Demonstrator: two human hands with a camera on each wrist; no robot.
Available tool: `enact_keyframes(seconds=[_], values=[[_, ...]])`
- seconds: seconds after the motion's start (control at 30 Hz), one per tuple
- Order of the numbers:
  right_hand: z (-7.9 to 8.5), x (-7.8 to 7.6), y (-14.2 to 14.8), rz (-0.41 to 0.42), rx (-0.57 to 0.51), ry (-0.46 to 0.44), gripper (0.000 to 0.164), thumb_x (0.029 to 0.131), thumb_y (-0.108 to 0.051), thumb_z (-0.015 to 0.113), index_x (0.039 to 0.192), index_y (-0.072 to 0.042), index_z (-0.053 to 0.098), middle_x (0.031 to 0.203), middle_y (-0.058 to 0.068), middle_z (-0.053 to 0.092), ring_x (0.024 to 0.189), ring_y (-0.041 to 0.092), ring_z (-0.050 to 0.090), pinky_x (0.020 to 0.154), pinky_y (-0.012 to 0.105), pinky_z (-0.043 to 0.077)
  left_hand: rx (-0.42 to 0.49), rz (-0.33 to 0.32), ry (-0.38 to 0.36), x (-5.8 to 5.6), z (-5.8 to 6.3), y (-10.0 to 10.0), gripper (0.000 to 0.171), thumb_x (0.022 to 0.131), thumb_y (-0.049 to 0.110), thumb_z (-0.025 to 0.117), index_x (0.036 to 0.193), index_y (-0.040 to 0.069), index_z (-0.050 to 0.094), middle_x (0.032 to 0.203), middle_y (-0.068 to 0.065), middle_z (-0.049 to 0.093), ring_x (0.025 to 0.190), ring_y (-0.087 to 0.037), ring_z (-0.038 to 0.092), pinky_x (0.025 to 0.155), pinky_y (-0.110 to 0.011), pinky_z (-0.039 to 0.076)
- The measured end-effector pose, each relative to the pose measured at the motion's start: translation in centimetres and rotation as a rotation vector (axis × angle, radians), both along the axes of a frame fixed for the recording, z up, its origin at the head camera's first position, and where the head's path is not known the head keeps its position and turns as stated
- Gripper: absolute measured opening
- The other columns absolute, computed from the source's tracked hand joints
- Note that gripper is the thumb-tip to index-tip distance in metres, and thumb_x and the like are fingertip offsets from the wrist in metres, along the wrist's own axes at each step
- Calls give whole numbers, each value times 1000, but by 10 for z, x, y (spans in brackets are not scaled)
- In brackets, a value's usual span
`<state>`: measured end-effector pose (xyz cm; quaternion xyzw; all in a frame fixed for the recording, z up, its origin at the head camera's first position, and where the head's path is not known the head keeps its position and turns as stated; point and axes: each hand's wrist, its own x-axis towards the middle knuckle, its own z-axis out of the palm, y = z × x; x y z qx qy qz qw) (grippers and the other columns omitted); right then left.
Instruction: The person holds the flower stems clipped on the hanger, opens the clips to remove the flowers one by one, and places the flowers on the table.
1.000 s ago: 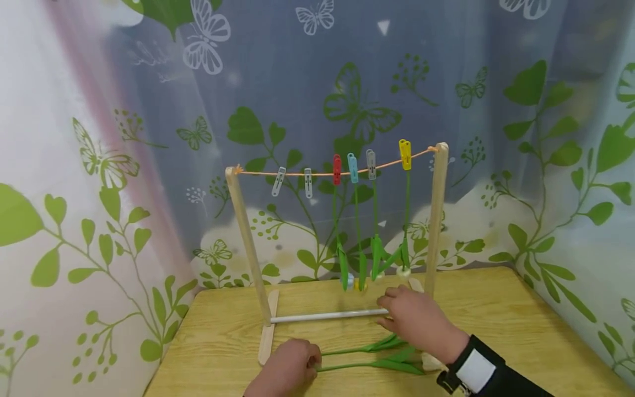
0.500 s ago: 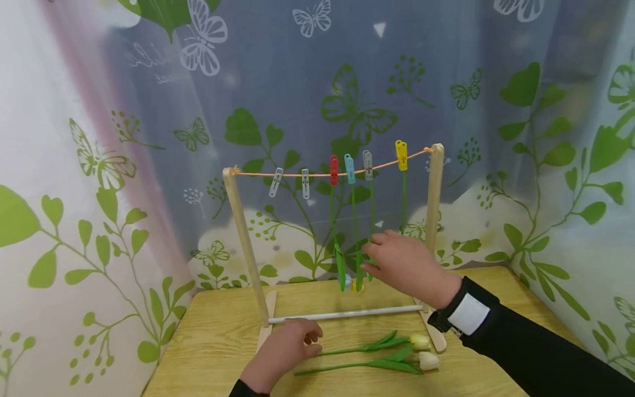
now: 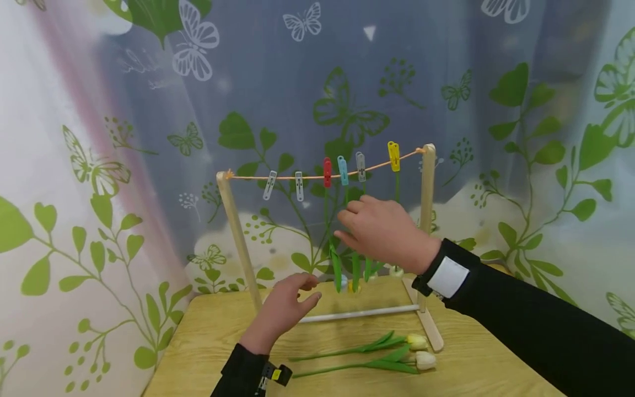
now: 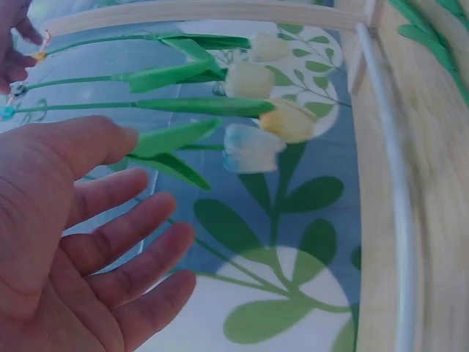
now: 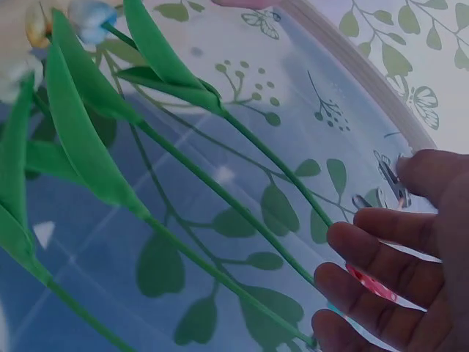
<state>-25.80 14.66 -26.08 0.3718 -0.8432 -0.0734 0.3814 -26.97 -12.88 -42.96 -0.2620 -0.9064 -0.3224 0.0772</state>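
Several artificial tulips hang upside down from an orange string [image 3: 312,177], held by red [image 3: 327,172], light blue [image 3: 343,170], grey [image 3: 360,166] and yellow [image 3: 394,156] clothespins. My right hand [image 3: 382,229] is raised before the hanging stems, its fingers loosely spread with nothing between them. It hides parts of the stems. My left hand [image 3: 285,306] hovers by the rack's left post, palm facing in, fingers relaxed. In the left wrist view, its thumb overlaps the leaves of the blue-white tulip [image 4: 253,149]. Two grey clothespins [image 3: 299,186] at the string's left hold no flower.
A yellow tulip [image 3: 416,342] and a white tulip [image 3: 425,361] lie on the wooden table [image 3: 208,325] in front of the rack. Wooden posts [image 3: 426,220] stand at both sides, joined low down by a white rod [image 3: 362,314]. A patterned curtain [image 3: 278,71] hangs behind.
My right hand has risen from near the table to the hanging stems. My left hand has let go of the lying tulip stems and lifted toward the rack.
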Motion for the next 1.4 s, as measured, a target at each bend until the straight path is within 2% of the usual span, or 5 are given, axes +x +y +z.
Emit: enact_keyframes(seconds=[0.23,0.53,0.93,1.23,1.4], values=[[25,-7,-3,-2,-4,25,29,105,-38,78,108,-9,79,92,7,74,85,26,69,61,38,64,127,48,-3,-10,21,13,36,114,25,64,149,15,62,148,-9,67,139,-29,65,118,-50,58],[53,-17,-1,-27,-24,48,32,106,-37,76,113,-6,80,93,9,75,84,29,68,61,41,66,257,112,-60,-24,49,24,34,116,33,59,149,22,60,152,-3,64,145,-24,60,117,-41,57],[72,-27,-2,-1,-47,89,30,108,-33,74,112,-4,79,93,11,76,83,31,66,60,42,65,399,76,-104,-36,70,33,45,119,43,51,160,27,52,159,3,59,151,-20,54,129,-41,47],[86,-35,-8,-40,-27,80,30,111,-33,69,116,-6,80,99,12,75,88,33,65,63,42,65,422,66,-68,-48,86,46,48,119,50,47,161,27,51,157,2,60,147,-23,56,124,-47,51],[91,-40,-9,-67,-10,71,31,113,-36,66,114,-7,79,100,12,73,90,33,65,66,42,66,424,68,-110,-51,89,52,49,118,51,46,162,30,46,160,2,57,150,-24,54,127,-45,48]])
